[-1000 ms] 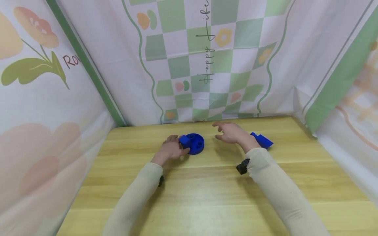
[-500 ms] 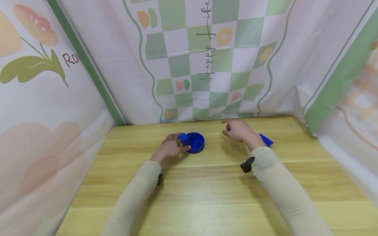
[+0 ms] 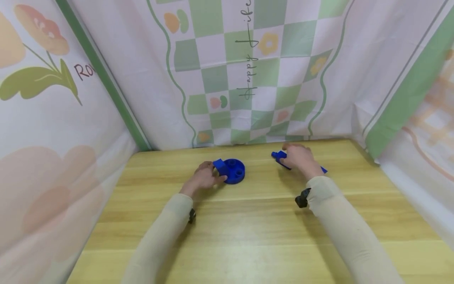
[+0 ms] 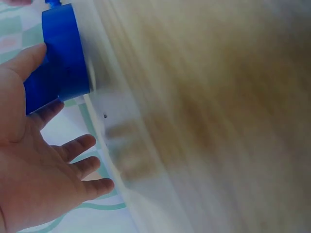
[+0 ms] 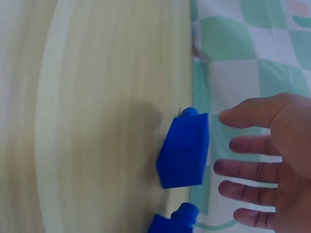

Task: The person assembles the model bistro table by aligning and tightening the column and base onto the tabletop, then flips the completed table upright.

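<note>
A round blue plastic base (image 3: 234, 172), with peg sockets inside and an angular block (image 3: 220, 167) at its left side, lies on the table. My left hand (image 3: 203, 177) holds it by that side, thumb and index finger on opposite sides in the left wrist view, the other fingers spread. Over a blue piece with a peg end (image 3: 278, 156) is my right hand (image 3: 299, 157), partly covering it. The right wrist view shows an angular blue block (image 5: 184, 153) just off the fingertips, with a gap between, and a second pegged blue piece (image 5: 174, 224) below.
Part of another blue piece (image 3: 324, 170) shows beyond my right wrist. The wooden table (image 3: 234, 228) ends at a hanging patterned cloth (image 3: 241, 114) at the back, with further cloths at left and right.
My right hand has moved right, away from the round base, to over the blue pieces, uncovering the pegged end of one. The left hand and the base have stayed nearly still.
</note>
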`<state>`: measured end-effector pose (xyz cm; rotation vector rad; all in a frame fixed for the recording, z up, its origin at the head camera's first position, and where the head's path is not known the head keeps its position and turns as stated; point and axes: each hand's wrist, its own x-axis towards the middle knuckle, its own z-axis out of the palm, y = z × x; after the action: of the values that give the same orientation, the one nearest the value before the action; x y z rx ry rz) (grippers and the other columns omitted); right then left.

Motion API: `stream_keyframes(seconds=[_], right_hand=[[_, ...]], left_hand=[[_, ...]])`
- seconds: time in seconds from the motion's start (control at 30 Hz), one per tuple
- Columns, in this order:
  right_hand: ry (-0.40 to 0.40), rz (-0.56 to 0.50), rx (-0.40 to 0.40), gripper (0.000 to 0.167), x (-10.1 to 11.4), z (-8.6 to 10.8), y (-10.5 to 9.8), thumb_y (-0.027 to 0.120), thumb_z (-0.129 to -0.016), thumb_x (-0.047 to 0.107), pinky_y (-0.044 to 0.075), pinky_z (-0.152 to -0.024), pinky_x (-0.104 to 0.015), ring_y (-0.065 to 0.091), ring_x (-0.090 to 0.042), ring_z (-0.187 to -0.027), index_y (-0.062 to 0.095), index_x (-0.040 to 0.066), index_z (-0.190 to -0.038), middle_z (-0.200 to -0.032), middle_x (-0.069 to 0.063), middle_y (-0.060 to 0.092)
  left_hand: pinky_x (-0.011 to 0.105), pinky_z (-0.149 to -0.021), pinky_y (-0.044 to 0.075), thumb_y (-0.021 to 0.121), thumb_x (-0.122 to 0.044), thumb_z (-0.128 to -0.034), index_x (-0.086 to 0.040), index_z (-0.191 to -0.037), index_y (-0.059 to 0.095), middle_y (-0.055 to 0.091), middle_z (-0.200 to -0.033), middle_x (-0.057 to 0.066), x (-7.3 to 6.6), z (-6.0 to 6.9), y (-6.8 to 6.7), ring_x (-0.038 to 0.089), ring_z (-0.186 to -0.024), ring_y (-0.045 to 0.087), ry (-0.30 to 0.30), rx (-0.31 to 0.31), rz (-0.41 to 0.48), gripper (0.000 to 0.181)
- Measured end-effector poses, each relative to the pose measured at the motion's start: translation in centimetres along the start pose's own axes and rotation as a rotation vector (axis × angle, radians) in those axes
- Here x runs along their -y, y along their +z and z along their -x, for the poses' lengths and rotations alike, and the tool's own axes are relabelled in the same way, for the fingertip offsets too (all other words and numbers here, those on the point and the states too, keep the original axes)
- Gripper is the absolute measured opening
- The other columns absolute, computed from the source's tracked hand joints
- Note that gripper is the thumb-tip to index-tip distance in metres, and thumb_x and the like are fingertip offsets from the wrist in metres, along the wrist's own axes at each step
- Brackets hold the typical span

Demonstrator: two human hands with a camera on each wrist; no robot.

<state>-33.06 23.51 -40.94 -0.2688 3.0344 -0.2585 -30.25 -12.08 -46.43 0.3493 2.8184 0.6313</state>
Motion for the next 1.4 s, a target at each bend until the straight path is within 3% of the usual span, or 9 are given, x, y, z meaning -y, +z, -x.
stream_keyframes(seconds=[0.23, 0.43, 0.7, 1.03, 1.17, 1.4], right_hand=[[0.063, 0.007, 0.028, 0.060, -0.7, 0.4, 0.9, 0.066, -0.090, 0.033, 0.030, -0.107, -0.072, 0.048, -0.054, -0.119, 0.053, -0.006, -0.134, -0.126, -0.032, 0.060], [0.125, 0.051, 0.033, 0.054, -1.1, -0.1, 1.9, 0.070, -0.080, 0.028, 0.026, -0.109, -0.069, 0.046, -0.052, -0.118, 0.062, -0.008, -0.120, -0.118, -0.031, 0.063], [0.148, 0.040, 0.031, 0.058, -1.6, -0.6, 2.9, 0.073, -0.080, 0.030, 0.023, -0.110, -0.069, 0.047, -0.053, -0.118, 0.060, -0.006, -0.124, -0.120, -0.032, 0.063], [0.068, -0.051, -0.093, 0.050, -1.4, -0.5, 2.2, 0.066, -0.090, 0.038, 0.038, -0.094, -0.063, 0.057, -0.049, -0.108, 0.061, 0.001, -0.124, -0.116, -0.028, 0.067], [0.070, -0.076, -0.135, 0.053, -0.9, -0.6, 1.9, 0.064, -0.093, 0.042, 0.038, -0.097, -0.063, 0.057, -0.049, -0.110, 0.060, 0.002, -0.129, -0.120, -0.028, 0.066], [0.070, -0.124, -0.201, 0.050, -0.3, -0.8, 1.4, 0.067, -0.091, 0.046, 0.037, -0.102, -0.065, 0.059, -0.047, -0.112, 0.066, 0.005, -0.119, -0.117, -0.023, 0.068]], left_hand=[[0.050, -0.125, 0.022, 0.056, -0.060, -0.0950, -0.005, -0.157, 0.028, 0.024, -0.164, 0.018, -0.2, 0.3, -0.3, 0.036, -0.153, 0.021, -0.006, -0.002, 0.024, 0.087], [0.050, -0.125, 0.021, 0.055, -0.060, -0.0950, -0.005, -0.157, 0.027, 0.024, -0.164, 0.018, -0.2, 0.2, -0.3, 0.036, -0.153, 0.020, -0.010, -0.006, 0.018, 0.088], [0.050, -0.125, 0.021, 0.058, -0.057, -0.0948, -0.004, -0.157, 0.028, 0.025, -0.163, 0.019, -0.2, 0.2, -0.3, 0.037, -0.153, 0.021, -0.004, -0.008, 0.036, 0.087], [0.051, -0.125, 0.022, 0.060, -0.059, -0.0930, -0.005, -0.157, 0.030, 0.025, -0.163, 0.020, 0.2, -0.1, -0.1, 0.038, -0.152, 0.022, 0.010, -0.012, 0.080, 0.089], [0.051, -0.125, 0.022, 0.059, -0.061, -0.0928, -0.004, -0.157, 0.029, 0.023, -0.164, 0.019, 0.4, -0.2, -0.1, 0.038, -0.153, 0.021, 0.005, 0.001, 0.090, 0.090], [0.051, -0.125, 0.022, 0.058, -0.060, -0.0937, -0.003, -0.156, 0.030, 0.024, -0.164, 0.019, 0.3, -0.1, -0.1, 0.037, -0.153, 0.022, 0.005, 0.004, 0.085, 0.089]])
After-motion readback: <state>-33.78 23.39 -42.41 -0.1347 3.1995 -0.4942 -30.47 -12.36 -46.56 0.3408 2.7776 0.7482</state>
